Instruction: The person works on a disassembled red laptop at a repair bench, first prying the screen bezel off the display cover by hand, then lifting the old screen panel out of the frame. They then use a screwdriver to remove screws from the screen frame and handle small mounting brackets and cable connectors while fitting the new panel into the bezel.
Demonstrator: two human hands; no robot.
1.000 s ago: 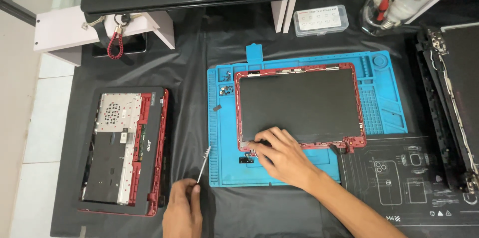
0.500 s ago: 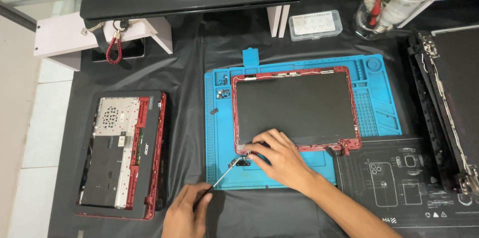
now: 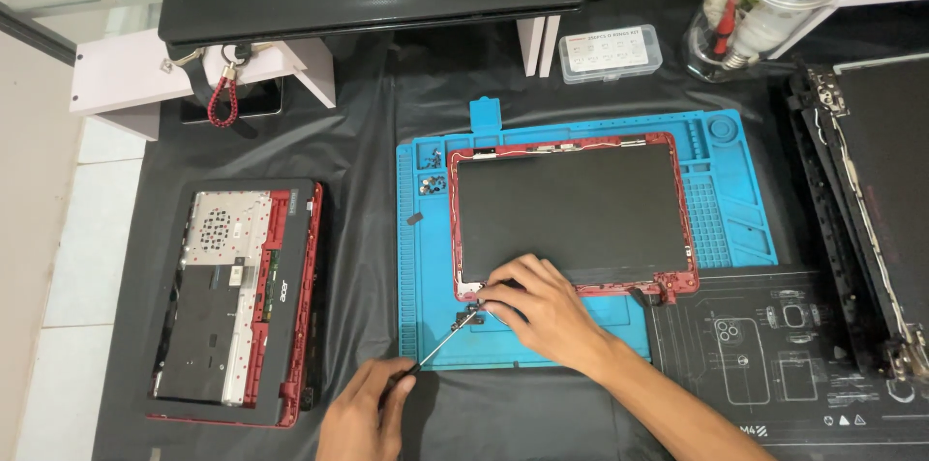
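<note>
Left hand (image 3: 363, 413) closed around the handle of a thin screwdriver (image 3: 440, 345), tip angled up to the lower left corner of the red-framed laptop screen (image 3: 571, 214). Right hand (image 3: 542, 311) resting just beyond that tip, fingers (image 3: 503, 277) curled and pressed on the frame's bottom edge, gripping nothing. Both hands close together, nearly meeting at the corner. Under the right hand, a blue work mat (image 3: 735, 229) carrying the screen. Left of the left hand, an opened red laptop base (image 3: 237, 297). Far above both hands, a clear screw box (image 3: 610, 53). Right of the right hand, a dark laptop lid (image 3: 871, 200).
</note>
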